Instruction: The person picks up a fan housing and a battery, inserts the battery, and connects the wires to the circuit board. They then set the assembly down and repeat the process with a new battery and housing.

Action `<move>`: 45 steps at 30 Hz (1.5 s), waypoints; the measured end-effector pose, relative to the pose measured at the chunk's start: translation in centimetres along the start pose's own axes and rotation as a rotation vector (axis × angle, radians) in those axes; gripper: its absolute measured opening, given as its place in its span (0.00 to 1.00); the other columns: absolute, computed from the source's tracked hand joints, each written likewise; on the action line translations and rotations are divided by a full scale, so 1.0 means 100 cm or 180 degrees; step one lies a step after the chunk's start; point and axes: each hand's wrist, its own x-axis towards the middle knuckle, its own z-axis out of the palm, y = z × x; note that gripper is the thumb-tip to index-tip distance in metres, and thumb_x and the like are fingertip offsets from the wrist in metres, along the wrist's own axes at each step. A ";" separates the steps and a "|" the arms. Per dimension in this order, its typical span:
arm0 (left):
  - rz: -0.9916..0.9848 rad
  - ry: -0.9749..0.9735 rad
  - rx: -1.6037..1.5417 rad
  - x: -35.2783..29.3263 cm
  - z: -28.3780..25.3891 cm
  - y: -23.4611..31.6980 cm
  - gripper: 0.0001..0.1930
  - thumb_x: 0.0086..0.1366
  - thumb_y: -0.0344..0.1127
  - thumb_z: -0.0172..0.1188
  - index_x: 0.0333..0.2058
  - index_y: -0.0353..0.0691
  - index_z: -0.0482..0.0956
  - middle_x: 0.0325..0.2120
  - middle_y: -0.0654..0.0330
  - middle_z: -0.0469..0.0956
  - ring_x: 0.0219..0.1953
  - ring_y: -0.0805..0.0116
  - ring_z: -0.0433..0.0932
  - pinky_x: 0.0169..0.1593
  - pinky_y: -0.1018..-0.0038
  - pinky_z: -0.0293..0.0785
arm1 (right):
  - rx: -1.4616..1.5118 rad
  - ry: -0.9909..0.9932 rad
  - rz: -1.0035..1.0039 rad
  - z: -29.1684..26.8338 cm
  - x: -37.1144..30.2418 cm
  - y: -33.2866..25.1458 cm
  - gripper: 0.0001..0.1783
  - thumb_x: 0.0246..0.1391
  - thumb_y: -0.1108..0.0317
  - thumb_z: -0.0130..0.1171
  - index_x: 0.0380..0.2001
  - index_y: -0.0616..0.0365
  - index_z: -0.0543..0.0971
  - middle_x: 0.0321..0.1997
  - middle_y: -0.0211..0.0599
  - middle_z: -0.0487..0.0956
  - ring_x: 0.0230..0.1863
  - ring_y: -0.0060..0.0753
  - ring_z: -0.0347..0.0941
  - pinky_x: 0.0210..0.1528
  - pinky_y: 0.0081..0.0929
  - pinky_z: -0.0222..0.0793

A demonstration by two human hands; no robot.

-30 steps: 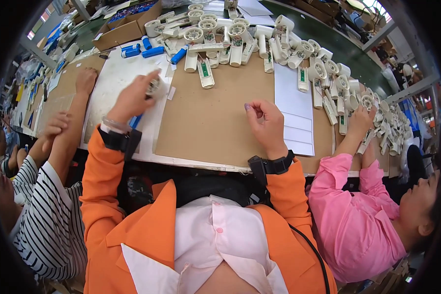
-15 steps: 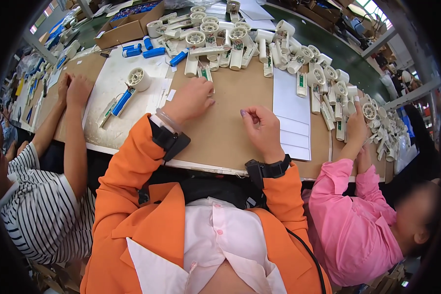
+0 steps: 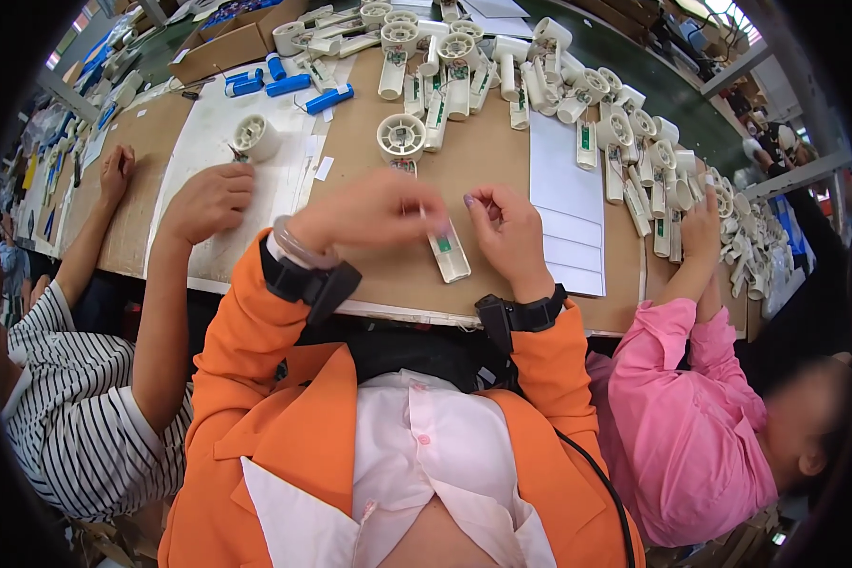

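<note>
When you compare this moment with half a second ago, note these changes at the brown board (image 3: 379, 284): your left hand (image 3: 374, 208) has shifted toward your right hand (image 3: 511, 232), a white fan head (image 3: 400, 138) now lies clear of the pile (image 3: 459, 52), beyond your left fingers, and an open white handle (image 3: 455, 268) has come nearer to you. Well left of your left fingers, a co-worker's hand (image 3: 208, 204) has come to a second fan housing (image 3: 260, 140).

Locate the handle at your left fingertips, which are blurred and overlap its upper end; whether they clamp it cannot be told. Your right fingers are curled, just right of the handle; whether thumb and forefinger meet cannot be told. Your left hand hides any joint between head and handle. Just below your left fingertips, a green circuit board (image 3: 443, 245) sits inside the handle; any marking is too small to read.
</note>
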 end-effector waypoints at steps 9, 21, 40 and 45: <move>-0.0260 0.2006 0.0528 0.014 -0.027 -0.060 0.25 0.66 0.31 0.57 0.61 0.41 0.66 0.55 0.61 0.71 0.49 0.75 0.74 0.51 0.77 0.72 | 0.0098 -0.0664 0.0157 -0.004 -0.001 -0.009 0.11 0.49 0.68 0.65 0.36 0.59 0.79 0.24 0.31 0.75 0.22 0.23 0.69 0.27 0.22 0.66; -0.0221 0.1481 -0.0002 0.011 -0.020 -0.073 0.32 0.62 0.41 0.65 0.62 0.43 0.65 0.50 0.54 0.73 0.46 0.68 0.75 0.49 0.73 0.72 | -0.0825 -0.0936 0.0470 -0.013 -0.005 0.005 0.06 0.48 0.68 0.61 0.28 0.60 0.79 0.16 0.29 0.74 0.16 0.25 0.70 0.23 0.25 0.66; -0.0072 0.1215 -0.0198 0.019 -0.011 -0.064 0.32 0.62 0.41 0.65 0.62 0.42 0.63 0.51 0.52 0.74 0.50 0.65 0.75 0.54 0.71 0.70 | -0.1131 -0.0832 -0.0118 -0.018 0.019 -0.050 0.10 0.56 0.60 0.60 0.34 0.52 0.83 0.26 0.40 0.80 0.27 0.42 0.78 0.29 0.35 0.72; -0.0170 0.1303 -0.0080 0.015 -0.007 -0.058 0.31 0.63 0.40 0.64 0.62 0.40 0.64 0.51 0.52 0.74 0.52 0.64 0.74 0.55 0.71 0.70 | -0.1315 -0.0903 0.0016 -0.024 0.031 -0.034 0.10 0.56 0.59 0.60 0.34 0.51 0.84 0.26 0.39 0.81 0.27 0.42 0.78 0.29 0.35 0.72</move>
